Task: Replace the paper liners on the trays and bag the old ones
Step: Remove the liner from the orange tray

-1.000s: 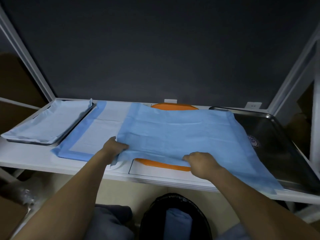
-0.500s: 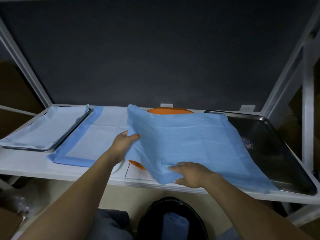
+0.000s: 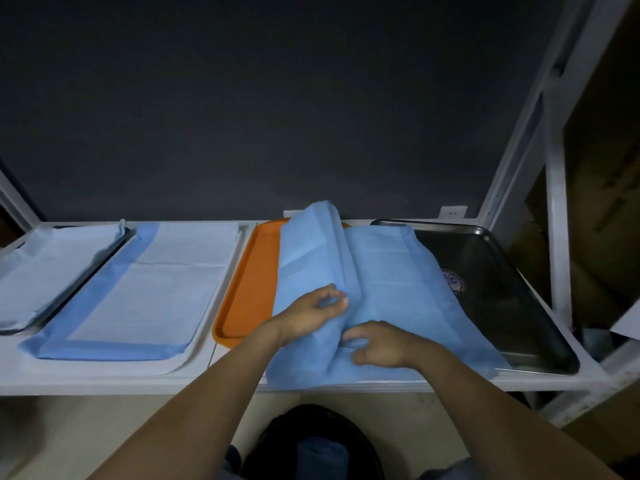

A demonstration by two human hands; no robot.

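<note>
both hands [image 3: 313, 315] | fingers [image 3: 337, 301] curled, gathering blue liner [image 3: 381, 268] | orange tray [image 3: 249, 282]

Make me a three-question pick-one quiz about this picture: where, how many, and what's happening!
1. Where is the orange tray?
A. between the white tray and dark tray
B. on the floor
C. far left
2. How many trays are on the shelf?
A. two
B. four
C. six
3. The liner on the orange tray is
A. flat
B. bunched in both hands
C. torn up
Answers: A, white lies left, dark right; B, four lie in a row; B, left hand and right hand pinch its folds.
</note>
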